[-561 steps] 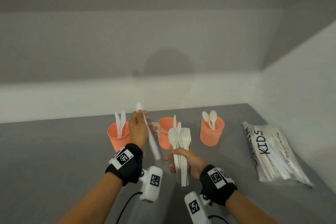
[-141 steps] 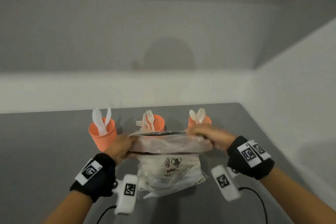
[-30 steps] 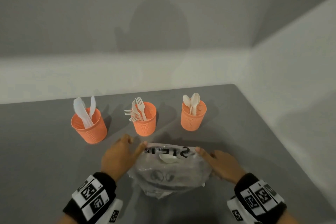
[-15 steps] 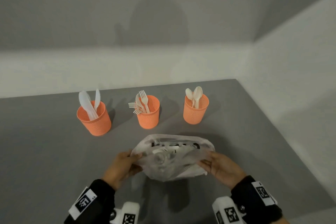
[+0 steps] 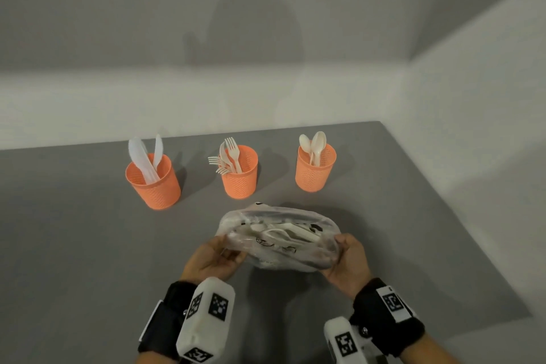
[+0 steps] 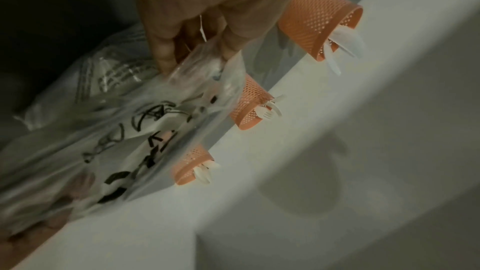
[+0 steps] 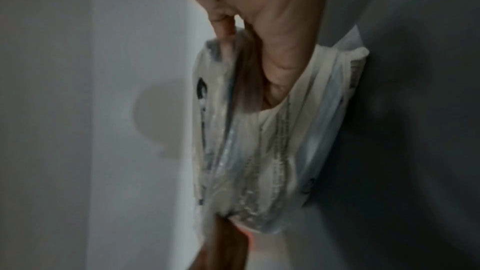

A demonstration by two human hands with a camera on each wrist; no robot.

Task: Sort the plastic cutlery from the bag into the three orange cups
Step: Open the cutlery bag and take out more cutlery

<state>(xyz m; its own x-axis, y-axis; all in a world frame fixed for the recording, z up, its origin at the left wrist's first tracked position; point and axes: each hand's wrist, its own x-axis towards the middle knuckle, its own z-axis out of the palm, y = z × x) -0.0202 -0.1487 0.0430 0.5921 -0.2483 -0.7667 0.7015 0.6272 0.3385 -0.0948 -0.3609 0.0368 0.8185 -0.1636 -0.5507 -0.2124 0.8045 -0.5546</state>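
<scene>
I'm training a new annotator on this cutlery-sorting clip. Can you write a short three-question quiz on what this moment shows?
1. True or false: the plastic bag lies flat on the grey table with no hand on it.
2. Multiple choice: the middle orange cup holds A) knives, B) forks, C) spoons.
3. Fill in: the spoons stand in the ___ orange cup, counted from the person's side.

Key
1. False: the left hand and the right hand each grip an end of the bag, which still holds white cutlery.
2. B. Knives are in the left orange cup.
3. Right: the right orange cup.
</scene>
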